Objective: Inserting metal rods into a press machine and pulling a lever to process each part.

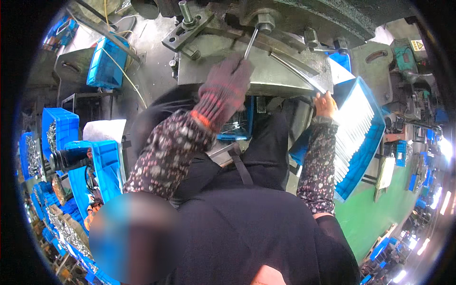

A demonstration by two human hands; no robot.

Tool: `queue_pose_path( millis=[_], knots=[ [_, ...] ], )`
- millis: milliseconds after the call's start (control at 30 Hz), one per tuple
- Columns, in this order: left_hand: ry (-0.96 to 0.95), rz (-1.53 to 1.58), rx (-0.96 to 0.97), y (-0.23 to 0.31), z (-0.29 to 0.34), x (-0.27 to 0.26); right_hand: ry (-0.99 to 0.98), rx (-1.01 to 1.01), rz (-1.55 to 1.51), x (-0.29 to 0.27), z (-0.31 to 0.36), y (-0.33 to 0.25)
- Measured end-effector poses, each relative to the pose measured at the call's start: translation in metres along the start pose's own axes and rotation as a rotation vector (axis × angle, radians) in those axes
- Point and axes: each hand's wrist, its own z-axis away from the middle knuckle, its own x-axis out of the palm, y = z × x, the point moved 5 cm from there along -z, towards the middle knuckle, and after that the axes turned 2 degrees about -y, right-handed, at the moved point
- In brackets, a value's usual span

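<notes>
Gripping a slender metal rod (251, 43), the gloved left hand (228, 78) has its fingers curled together and clamped around the lower end, leaving the upper length sticking out toward a large hex nut (265, 23) on the machine; whether the tip touches that nut or only passes beside it, I cannot tell. Such a low hold probably leaves the far end free and the knuckles clear of the heavy parts above, while the knit glove likely guards the skin against metal edges. On the right, the uncovered right hand (325, 105) is at the near end of a second metal rod (297, 71), which lies slantwise over the machine bed (273, 78); its fingers are bent at that end, but I cannot tell whether they are clamped on it or merely resting there. Just beside that forearm, a blue crate (368, 156) stands tilted, with bright rods (354, 130) lying side by side in it, presumably lined up so that single pieces are easy to pick out within arm's reach. Between the knees, below the bed's front edge, sits another blue bin (232, 137) with thin shiny pieces inside, perhaps placed there to be close to both hands.
</notes>
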Motion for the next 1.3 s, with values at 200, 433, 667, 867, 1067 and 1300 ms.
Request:
queue_pose_path(
  millis=[200, 433, 667, 867, 1067, 1300],
  knots=[
    [-0.065, -0.122, 0.149, 0.009, 0.017, 0.001, -0.057, -0.015, 0.108, -0.008, -0.005, -0.002],
    [-0.114, 0.12, 0.098, 0.026, 0.019, 0.006, 0.018, -0.001, 0.155, -0.02, -0.017, -0.002],
    [-0.055, -0.145, 0.271, 0.006, 0.017, 0.0, -0.056, -0.03, 0.175, -0.036, -0.026, -0.008],
    [0.17, -0.749, 0.677, -0.008, 0.008, 0.015, -0.038, -0.034, 0.229, -0.027, -0.014, -0.001],
    [0.1, -0.756, 0.319, -0.016, 0.006, 0.02, -0.024, -0.076, 0.191, -0.024, -0.006, -0.002],
    [-0.027, -1.053, 0.606, 0.019, 0.021, 0.029, -0.088, -0.11, 0.25, -0.036, -0.012, -0.007]
  ],
)
